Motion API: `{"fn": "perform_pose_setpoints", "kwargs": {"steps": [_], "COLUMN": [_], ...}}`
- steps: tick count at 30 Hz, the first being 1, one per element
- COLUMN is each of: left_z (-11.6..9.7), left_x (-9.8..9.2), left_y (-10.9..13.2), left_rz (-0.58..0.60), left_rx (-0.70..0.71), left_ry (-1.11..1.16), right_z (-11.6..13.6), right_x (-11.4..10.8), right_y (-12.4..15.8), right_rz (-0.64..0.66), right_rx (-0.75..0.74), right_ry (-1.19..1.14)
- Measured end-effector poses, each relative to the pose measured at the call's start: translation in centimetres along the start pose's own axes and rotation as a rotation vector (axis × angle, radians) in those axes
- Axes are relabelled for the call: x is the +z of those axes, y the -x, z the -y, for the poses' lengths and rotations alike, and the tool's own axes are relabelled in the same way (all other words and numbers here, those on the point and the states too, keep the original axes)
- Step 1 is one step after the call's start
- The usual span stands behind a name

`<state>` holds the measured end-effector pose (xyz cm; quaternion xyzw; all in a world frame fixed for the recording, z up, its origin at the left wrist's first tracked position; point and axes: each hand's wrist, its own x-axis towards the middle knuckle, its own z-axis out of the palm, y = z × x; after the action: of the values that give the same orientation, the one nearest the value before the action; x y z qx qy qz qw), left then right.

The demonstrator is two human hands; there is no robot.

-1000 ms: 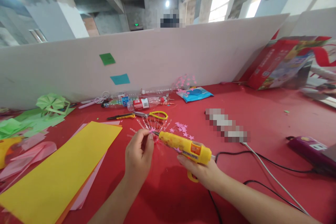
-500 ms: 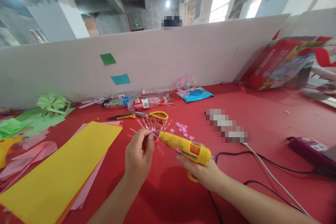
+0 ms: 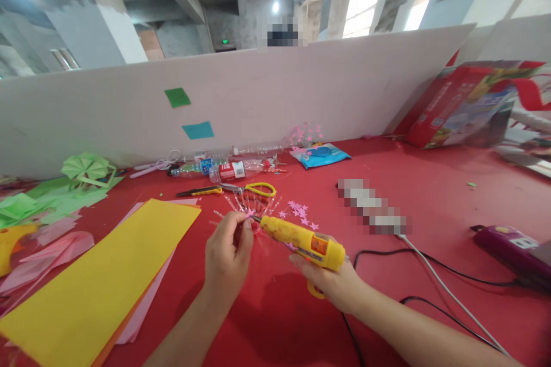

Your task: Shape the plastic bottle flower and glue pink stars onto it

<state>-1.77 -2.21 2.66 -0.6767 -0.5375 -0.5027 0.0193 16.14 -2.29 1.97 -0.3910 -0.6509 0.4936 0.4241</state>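
Observation:
My right hand [image 3: 333, 281] is wrapped round a yellow hot glue gun [image 3: 301, 241], its nozzle pointing left. The nozzle tip meets or nearly meets a small pink paper star [image 3: 249, 214], which my left hand [image 3: 228, 252] pinches between thumb and forefinger. Just behind the fingertips lies a clear plastic bottle piece cut into spread strips [image 3: 262, 202], partly hidden by my hand and the gun. Several loose pink stars [image 3: 301, 212] lie on the red table to its right.
Yellow-handled scissors [image 3: 260, 188], a utility knife [image 3: 198, 190] and plastic bottles [image 3: 232, 171] lie beyond my hands. Coloured paper sheets [image 3: 112, 275] are at left. A blue wipes pack [image 3: 321, 155], a power strip [image 3: 372, 206], black cords and a purple tool [image 3: 512, 249] are at right.

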Motion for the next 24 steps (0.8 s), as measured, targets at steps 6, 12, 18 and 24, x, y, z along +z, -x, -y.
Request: {"fn": "perform_pose_setpoints", "kwargs": {"steps": [6, 12, 18, 24], "left_z": [0.5, 0.7, 1.3, 2.1], "left_x": [-0.6, -0.8, -1.8, -3.6], "left_y": [-0.4, -0.4, -2.0, -4.3], "left_rz": [-0.019, -0.014, -0.055, -0.148], "left_rx": [0.366, 0.215, -0.173, -0.399], "left_ry": [-0.179, -0.072, 0.222, 0.478], "right_z": [-0.1, -0.3, 0.9, 0.0], "right_x": [-0.4, -1.7, -2.9, -1.3], "right_y": [-0.3, -1.6, -1.7, -0.7], "right_rz": [-0.009, -0.228, 0.251, 0.716], "right_rx": [-0.109, -0.175, -0.398, -0.412], "right_ry": [0.104, 0.083, 0.328, 0.752]}}
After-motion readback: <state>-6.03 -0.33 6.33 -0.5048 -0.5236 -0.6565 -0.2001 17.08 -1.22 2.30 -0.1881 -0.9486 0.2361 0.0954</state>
